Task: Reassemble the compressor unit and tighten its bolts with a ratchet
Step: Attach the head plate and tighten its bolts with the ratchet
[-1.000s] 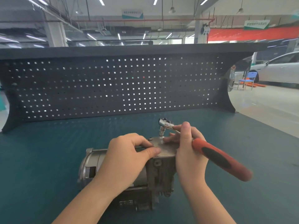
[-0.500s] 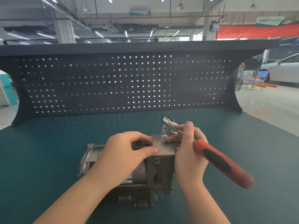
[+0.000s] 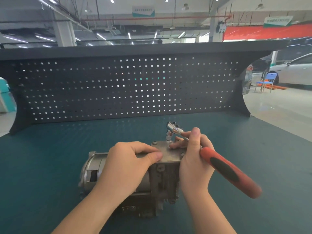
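A grey metal compressor unit [image 3: 158, 179] lies on its side on the teal workbench mat [image 3: 50, 157]. My left hand [image 3: 128, 166] rests over its cylindrical body, thumb pressing the flat cover plate [image 3: 170, 153]. A bolt head [image 3: 154, 143] shows at the plate's far left corner. My right hand [image 3: 194, 159] grips the ratchet [image 3: 226, 169] by the metal shank, just ahead of its red and black handle. The chrome ratchet head [image 3: 172, 128] with its socket stands upright on the plate's far right corner. My right fingertips touch the plate beside the socket.
A dark perforated back panel [image 3: 118, 88] walls off the far side of the bench. The bench's right edge [image 3: 287, 130] drops to a shop floor with a blue chair [image 3: 266, 81] and a white car [image 3: 297, 71] beyond.
Both hands, ratchet and compressor keep nearly the same pose. The ratchet handle has swung only slightly. The view shifted a little as my head moved.
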